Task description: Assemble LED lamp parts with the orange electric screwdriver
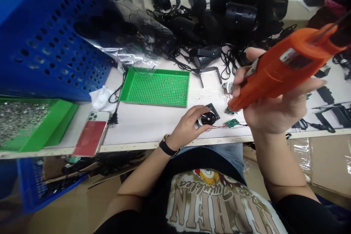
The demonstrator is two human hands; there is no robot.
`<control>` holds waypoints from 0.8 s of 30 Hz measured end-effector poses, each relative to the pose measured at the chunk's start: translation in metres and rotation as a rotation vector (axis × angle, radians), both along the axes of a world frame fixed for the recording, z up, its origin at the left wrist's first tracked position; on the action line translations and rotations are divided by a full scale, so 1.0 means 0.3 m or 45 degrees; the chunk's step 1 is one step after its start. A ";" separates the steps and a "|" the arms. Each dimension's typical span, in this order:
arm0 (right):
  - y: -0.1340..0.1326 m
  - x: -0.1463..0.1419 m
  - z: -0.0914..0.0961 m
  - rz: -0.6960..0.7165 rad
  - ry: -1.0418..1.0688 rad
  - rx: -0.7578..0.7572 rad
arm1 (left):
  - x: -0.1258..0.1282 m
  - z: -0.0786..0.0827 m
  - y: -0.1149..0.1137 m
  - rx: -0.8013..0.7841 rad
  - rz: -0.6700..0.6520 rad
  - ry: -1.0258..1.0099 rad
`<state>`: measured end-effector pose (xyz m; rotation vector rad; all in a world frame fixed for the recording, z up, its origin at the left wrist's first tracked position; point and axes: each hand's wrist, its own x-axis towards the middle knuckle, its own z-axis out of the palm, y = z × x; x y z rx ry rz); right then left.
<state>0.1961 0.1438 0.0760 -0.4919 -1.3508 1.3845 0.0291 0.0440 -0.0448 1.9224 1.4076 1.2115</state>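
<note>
My right hand (274,106) is wrapped round an orange electric screwdriver (282,65), raised above the bench with its narrow nose pointing down and left. Near the bench's front edge, my left hand (192,120) has its thumb and fingers closed round a small round black part (208,118) with a silver centre. Under that part lies a dark square piece (214,110). Thin wires run from the round part to a green circuit board (232,123) on its right. A small white part (227,87) with red wires lies just beyond the screwdriver's nose.
A green perforated tray (128,97) with scattered screws stands behind my left hand. Farther left are a red-backed phone (91,137), a green bin (59,124) of small metal pieces and a tall blue crate (55,44). Black devices (241,14) and cables crowd the back.
</note>
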 end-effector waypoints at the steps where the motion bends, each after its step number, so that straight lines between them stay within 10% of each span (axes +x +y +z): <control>1: -0.009 0.003 0.005 -0.021 -0.016 -0.018 | 0.000 0.000 0.000 -0.001 -0.006 -0.004; 7: -0.054 0.044 0.011 -0.020 -0.037 0.000 | 0.003 0.001 -0.003 0.013 -0.023 -0.038; 13: -0.054 0.064 -0.110 0.203 -0.174 -0.018 | 0.008 -0.003 -0.005 0.016 -0.021 -0.032; 24: -0.142 -0.049 -0.097 -0.320 -0.038 0.170 | 0.015 -0.021 -0.004 0.077 -0.020 -0.047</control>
